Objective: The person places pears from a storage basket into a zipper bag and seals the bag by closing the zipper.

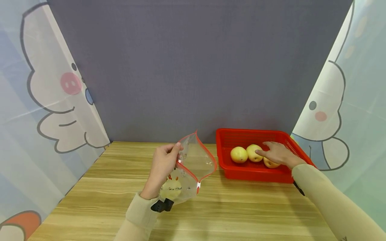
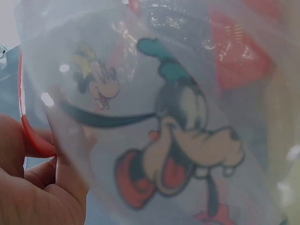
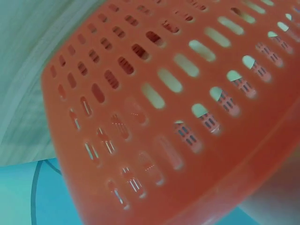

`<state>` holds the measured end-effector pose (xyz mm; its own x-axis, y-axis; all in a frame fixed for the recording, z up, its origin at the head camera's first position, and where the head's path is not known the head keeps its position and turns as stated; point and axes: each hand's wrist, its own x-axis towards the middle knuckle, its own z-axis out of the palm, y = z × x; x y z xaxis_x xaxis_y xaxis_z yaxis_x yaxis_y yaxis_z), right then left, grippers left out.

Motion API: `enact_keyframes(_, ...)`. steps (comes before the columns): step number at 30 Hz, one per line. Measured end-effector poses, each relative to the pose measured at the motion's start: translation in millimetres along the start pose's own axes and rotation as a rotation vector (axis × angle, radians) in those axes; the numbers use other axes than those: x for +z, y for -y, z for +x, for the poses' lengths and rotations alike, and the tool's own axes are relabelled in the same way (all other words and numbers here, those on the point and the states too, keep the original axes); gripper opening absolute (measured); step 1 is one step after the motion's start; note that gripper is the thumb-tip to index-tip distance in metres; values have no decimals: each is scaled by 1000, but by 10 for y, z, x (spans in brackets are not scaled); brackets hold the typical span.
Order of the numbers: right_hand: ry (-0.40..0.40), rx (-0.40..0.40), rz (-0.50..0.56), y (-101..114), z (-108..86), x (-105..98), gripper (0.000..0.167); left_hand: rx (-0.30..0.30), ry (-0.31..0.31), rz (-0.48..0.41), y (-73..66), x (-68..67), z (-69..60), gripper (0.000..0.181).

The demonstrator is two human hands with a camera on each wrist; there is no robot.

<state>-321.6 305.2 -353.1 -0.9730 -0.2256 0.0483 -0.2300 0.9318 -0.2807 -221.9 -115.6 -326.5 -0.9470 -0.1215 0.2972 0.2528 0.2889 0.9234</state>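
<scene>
My left hand [image 1: 164, 164] pinches the red-edged rim of a clear zip bag [image 1: 196, 157], whose mouth gapes open. A white slider sits at the near end of the red zip. Through the lower part of the bag shows a pale yellow rounded shape, blurred by the plastic. Cartoon figures printed on the bag [image 2: 187, 140] fill the left wrist view. My right hand [image 1: 278, 153] reaches over a red basket [image 1: 221, 164], its fingers stretched above yellow round fruits [image 1: 239, 155]. Whether it touches one cannot be told. The right wrist view shows only the slotted basket wall [image 3: 154, 112].
A wood-grain table [image 1: 105, 194] lies under everything. The basket stands at its back right, near a grey panel [image 1: 187, 67]. Cartoon-printed curtains [image 1: 54, 100] hang on both sides.
</scene>
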Motion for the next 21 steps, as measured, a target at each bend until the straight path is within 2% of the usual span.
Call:
enact_keyframes(11,171,28,51,-72,-23,-21,82,-3,-6,20,3,15,6,32)
enact_keyframes(21,167,-21,-24,-239,48,51,67,3,-12,19,10,26,8,32)
